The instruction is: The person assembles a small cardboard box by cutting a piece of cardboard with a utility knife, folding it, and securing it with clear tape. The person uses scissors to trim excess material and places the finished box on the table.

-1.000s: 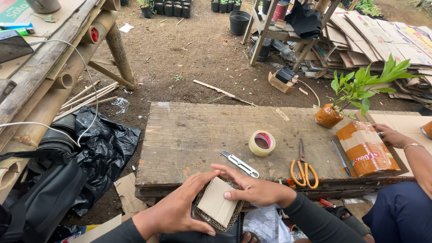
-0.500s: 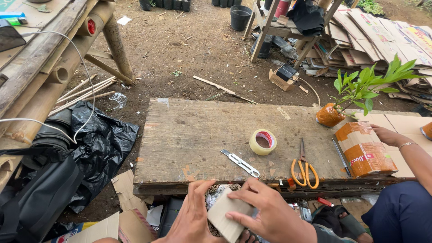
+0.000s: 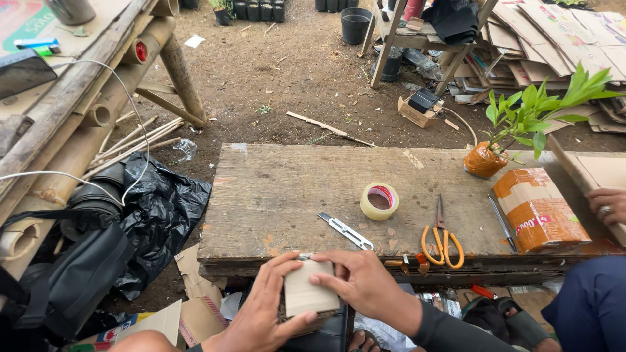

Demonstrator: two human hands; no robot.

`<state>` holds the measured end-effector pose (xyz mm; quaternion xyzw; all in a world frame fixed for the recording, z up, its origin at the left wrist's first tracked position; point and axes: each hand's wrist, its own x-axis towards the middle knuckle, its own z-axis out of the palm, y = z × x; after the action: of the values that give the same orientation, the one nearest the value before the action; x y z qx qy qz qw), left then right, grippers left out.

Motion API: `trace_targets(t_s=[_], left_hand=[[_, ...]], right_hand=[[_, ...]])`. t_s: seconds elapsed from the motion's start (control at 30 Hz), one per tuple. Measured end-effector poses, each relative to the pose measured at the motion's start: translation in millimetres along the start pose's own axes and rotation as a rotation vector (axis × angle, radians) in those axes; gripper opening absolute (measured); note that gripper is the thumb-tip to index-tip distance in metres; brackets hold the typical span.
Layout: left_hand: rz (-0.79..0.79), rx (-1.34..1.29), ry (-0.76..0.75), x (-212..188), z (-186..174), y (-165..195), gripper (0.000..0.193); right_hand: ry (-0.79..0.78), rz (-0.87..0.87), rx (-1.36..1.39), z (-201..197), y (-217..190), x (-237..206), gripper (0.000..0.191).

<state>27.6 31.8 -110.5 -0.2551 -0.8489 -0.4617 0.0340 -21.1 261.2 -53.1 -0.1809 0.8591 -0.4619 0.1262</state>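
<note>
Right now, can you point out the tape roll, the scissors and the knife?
Tape roll (image 3: 379,201), head view, on its rim.
Scissors (image 3: 441,242), head view, on the orange handles.
Knife (image 3: 345,231), head view, on its metal body.

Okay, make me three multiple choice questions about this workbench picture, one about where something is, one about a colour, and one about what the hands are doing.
1. Where does the tape roll lie on the wooden bench?
A. Between the utility knife and the scissors
B. Under the potted plant
C. On the ground

2. What colour are the scissors' handles?
A. Blue
B. Orange
C. Green

3. How is the small cardboard piece held?
A. It lies alone on the bench
B. One hand holds it overhead
C. Between the left hand and right hand

Answers: 1 A, the roll sits on the bench, right of the knife and left of the scissors. 2 B, both loops are orange. 3 C, fingers of both hands grip the piece at the bench's near edge.
</note>
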Motion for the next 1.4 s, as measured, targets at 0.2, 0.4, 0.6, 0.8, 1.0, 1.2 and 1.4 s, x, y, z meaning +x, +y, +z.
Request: trace_targets(t_s=[0.2,0.4,0.6,0.8,1.0,1.2,1.4], left_hand=[[-0.068,0.023,0.101,-14.8,23.4,41.6,0.077],[-0.070,0.110,0.056,-18.5,55.9,65.8,0.076],[-0.057,0.003,0.096,-20.6,61.3,70.4,0.069],[0.053,-0.241,0.388,-55.7,81.9,69.2,0.046],[0.114,-0.250,0.480,-61.9,51.5,54.1,0.041],[0.198,-0.198,0.300,-64.2,-26.9,19.1,0.048],[0.321,-0.195,0.158,-67.2,-86.5,-31.5,0.056]], right_hand=[[-0.054,-0.058,0.297,-6.2,27.5,-15.3,0.038],[-0.212,-0.153,0.201,-25.6,59.4,-21.3,0.039],[-0.166,-0.030,0.260,-27.3,47.0,-37.1,0.041],[-0.029,-0.032,0.067,-3.9,21.2,-69.6,0.038],[0.018,0.006,0.077,29.2,-4.0,-54.5,0.039],[-0.107,0.205,0.207,45.0,-30.0,-20.2,0.042],[-0.132,0.304,-0.020,74.2,-65.3,2.7,0.043]])
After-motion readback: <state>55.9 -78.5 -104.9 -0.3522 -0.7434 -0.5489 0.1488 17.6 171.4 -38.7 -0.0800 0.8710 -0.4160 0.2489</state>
